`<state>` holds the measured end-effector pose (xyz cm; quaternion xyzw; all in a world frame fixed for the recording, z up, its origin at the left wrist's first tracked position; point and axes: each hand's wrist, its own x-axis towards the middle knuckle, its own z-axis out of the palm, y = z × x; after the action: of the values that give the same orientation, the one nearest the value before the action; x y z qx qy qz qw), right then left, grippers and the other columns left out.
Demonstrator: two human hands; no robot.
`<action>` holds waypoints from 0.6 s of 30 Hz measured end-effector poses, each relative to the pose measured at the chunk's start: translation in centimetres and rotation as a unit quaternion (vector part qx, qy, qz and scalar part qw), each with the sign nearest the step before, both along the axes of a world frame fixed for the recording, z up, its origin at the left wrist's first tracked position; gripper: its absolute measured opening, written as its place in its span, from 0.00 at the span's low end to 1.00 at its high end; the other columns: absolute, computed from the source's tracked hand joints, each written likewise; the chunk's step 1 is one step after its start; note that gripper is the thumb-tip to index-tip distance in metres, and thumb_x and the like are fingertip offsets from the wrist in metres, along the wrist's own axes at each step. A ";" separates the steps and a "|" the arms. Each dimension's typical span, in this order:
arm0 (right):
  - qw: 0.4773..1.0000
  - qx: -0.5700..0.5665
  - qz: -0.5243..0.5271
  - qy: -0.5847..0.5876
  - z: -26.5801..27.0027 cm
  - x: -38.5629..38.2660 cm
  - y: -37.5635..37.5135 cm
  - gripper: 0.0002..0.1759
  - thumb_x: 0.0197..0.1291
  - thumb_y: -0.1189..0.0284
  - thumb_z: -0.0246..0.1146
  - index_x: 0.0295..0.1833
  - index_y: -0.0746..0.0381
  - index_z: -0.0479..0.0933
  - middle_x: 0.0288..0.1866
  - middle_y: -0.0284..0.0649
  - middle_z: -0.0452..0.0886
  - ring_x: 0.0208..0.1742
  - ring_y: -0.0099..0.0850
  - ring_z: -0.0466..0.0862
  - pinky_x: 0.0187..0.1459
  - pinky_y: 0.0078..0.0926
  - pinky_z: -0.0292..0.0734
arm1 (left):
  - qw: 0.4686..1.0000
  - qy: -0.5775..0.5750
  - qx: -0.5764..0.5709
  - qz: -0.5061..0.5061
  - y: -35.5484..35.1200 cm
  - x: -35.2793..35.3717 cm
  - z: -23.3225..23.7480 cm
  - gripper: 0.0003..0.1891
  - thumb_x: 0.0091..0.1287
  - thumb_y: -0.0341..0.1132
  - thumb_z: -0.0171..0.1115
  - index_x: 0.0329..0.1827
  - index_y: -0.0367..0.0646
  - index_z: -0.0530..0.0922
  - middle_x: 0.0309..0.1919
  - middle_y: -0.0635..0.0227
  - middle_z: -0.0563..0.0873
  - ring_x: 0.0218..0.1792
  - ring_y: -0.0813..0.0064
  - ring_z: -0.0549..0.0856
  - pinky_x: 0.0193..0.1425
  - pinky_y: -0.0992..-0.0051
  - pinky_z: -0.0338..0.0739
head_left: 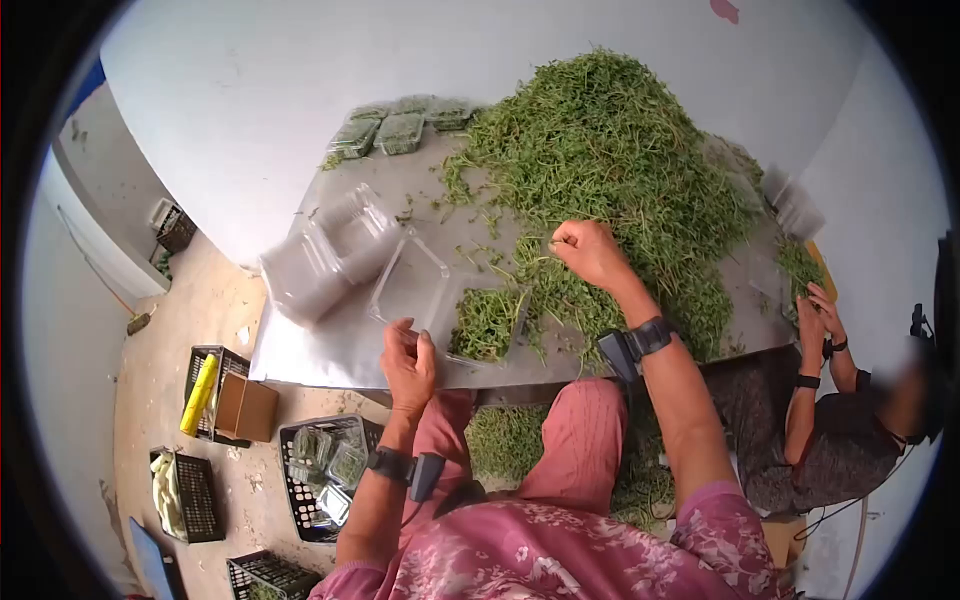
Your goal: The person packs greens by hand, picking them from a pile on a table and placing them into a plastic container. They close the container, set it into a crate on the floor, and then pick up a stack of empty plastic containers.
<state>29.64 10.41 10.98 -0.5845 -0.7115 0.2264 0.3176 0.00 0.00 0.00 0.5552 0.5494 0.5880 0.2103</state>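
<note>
Just left of an open clear plastic clamshell box (412, 278) is my left hand (408, 370), fingers loosely curled and thumb apart, with nothing visible in it. Leafy green sprigs (485, 325) fill the box's near right part; its clear lid half lies open to the left. My right hand (592, 256) is above the lower left side of a large heap of green stems and leaves (610, 140). Its thumb and fingers are pinched together; what they hold, if anything, is too small to make out.
Stacked clear boxes (330, 255) stand on the metal table (315, 350); several filled boxes (400, 132) sit at the back left. A co-worker (835, 430) handles greens on the right. Black crates (325, 515) and a cardboard box (246, 408) are at floor level on the left.
</note>
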 end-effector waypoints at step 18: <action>0.974 0.054 0.098 0.199 1.4 -3.8 -1.3 0.06 0.62 0.75 0.66 0.40 0.67 0.80 0.28 0.28 0.79 0.28 0.15 0.72 0.29 0.20 0.69 | 0.999 0.009 0.049 0.009 0.1 0.5 0.4 0.13 0.65 0.27 0.63 0.51 0.35 0.75 0.22 0.68 0.78 0.23 0.81 0.75 0.29 0.78 0.72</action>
<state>25.81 9.07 12.40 -0.4375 -0.6988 0.3296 0.4601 0.54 0.13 0.40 0.5649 0.5267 0.6112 0.1728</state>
